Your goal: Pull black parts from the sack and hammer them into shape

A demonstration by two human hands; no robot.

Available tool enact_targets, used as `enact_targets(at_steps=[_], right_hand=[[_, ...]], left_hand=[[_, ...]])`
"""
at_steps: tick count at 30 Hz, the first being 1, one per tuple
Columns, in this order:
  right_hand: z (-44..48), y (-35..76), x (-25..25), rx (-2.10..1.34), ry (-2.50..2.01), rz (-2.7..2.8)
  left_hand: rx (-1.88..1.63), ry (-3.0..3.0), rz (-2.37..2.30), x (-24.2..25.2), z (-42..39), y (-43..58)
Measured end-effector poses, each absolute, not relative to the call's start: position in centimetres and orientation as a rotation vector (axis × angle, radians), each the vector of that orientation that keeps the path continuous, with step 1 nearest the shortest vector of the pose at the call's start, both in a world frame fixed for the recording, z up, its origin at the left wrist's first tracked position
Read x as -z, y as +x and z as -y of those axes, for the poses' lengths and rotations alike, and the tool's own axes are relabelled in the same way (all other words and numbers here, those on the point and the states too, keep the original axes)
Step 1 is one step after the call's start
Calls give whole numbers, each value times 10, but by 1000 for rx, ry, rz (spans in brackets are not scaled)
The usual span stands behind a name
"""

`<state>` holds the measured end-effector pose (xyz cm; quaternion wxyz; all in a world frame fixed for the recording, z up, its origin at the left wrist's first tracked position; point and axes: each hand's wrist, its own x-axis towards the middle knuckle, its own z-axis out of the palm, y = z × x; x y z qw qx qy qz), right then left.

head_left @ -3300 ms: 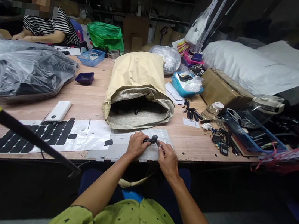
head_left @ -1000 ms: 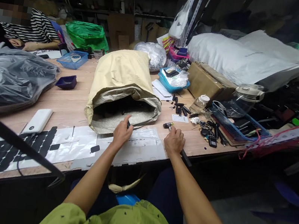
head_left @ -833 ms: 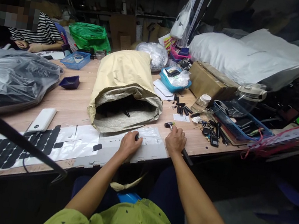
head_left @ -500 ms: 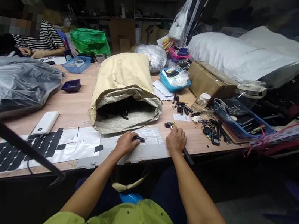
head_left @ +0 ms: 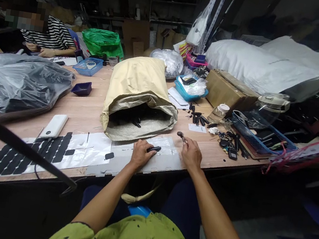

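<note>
- The wood-toned table (head_left: pixel 88 112) spans the view from side to side.
- A bulky cream sack (head_left: pixel 142 76) lies on it, its grey-lined mouth facing the person; dark things show inside.
- A pale grey board (head_left: pixel 166 162) lies flat at the near edge, in front of the sack.
- Of the 2 hands, the right hand (head_left: pixel 192 155) is clamped on a hammer, just beside the board's right end; the left hand (head_left: pixel 141 153) is clamped on a black piece over the board.
- The hammer (head_left: pixel 181 134) shows a dark, rounded head on a short metal shaft. 0.5 s earlier, its head lay side-on and its black handle jutted out behind the hand; now that handle is hidden.
- The black piece (head_left: pixel 154 149) is slim and glossy, jutting rightward from the fingers. Earlier it looked level; now its free end tilts slightly upward.
</note>
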<state>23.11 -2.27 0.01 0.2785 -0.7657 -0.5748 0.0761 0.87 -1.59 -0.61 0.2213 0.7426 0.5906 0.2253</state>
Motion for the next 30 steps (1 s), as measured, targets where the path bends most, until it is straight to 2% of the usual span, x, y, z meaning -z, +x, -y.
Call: enact_targets(at_steps=[4, 9, 23, 30], right_hand=[[51, 208, 3, -326, -1734, 1614], [70, 184, 8, -353, -1637, 1643], [77, 166, 10, -406, -1598, 1717], [44, 220, 9, -216, -1913, 1634]], left_hand=[[-600, 2036, -1606, 5, 15, 10], [-582, 2030, -1613, 3, 15, 11], [-554, 1975, -1625, -1, 15, 14], [-598, 1970, -1615, 0, 16, 14]])
